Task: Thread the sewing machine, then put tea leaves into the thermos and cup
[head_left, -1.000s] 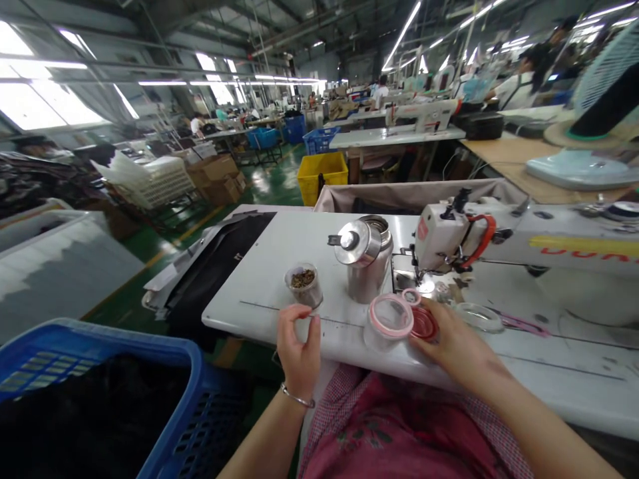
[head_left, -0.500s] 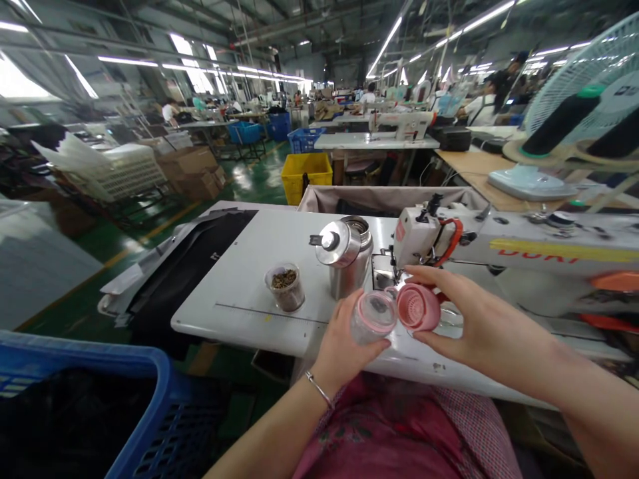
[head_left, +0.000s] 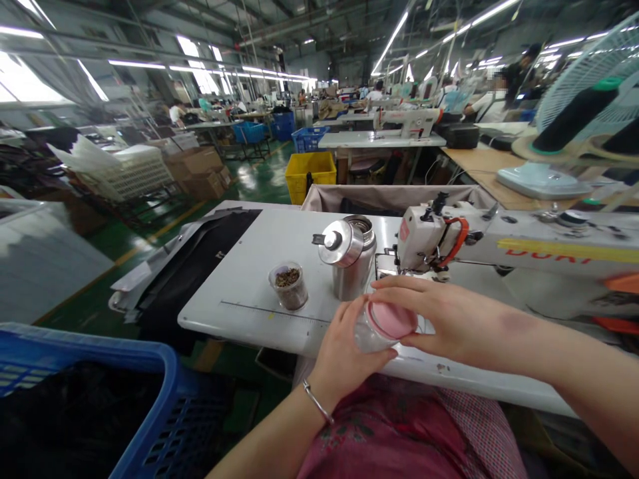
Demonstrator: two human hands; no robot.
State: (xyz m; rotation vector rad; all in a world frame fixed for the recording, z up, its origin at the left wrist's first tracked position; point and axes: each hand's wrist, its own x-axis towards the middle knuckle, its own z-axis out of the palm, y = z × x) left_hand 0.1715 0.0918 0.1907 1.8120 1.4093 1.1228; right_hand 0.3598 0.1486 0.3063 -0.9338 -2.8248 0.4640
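My left hand (head_left: 342, 346) wraps round a clear bottle (head_left: 370, 338) near the table's front edge. On top of the bottle sits a pink lid (head_left: 393, 319), gripped at its rim by the fingers of my right hand (head_left: 429, 309). Whether the lid is screwed tight I cannot tell. Just behind the bottle stands a steel thermos (head_left: 353, 273) with its mouth uncovered, and a steel cap (head_left: 341, 243) is tilted against its side. Left of these is a clear cup (head_left: 289, 293) holding dried brown leaves, perhaps tea.
A sewing machine (head_left: 429, 236) stands right behind my right hand, its arm running to the right. A blue basket (head_left: 164, 372) with dark stuff is at lower left. Black fabric (head_left: 194, 259) lies along the table's left end. A yellow crate (head_left: 310, 174) stands beyond.
My right hand has brought the pink lid left onto the bottle's mouth; its inside faced me before and its top shows now. My left hand keeps its hold on the bottle.
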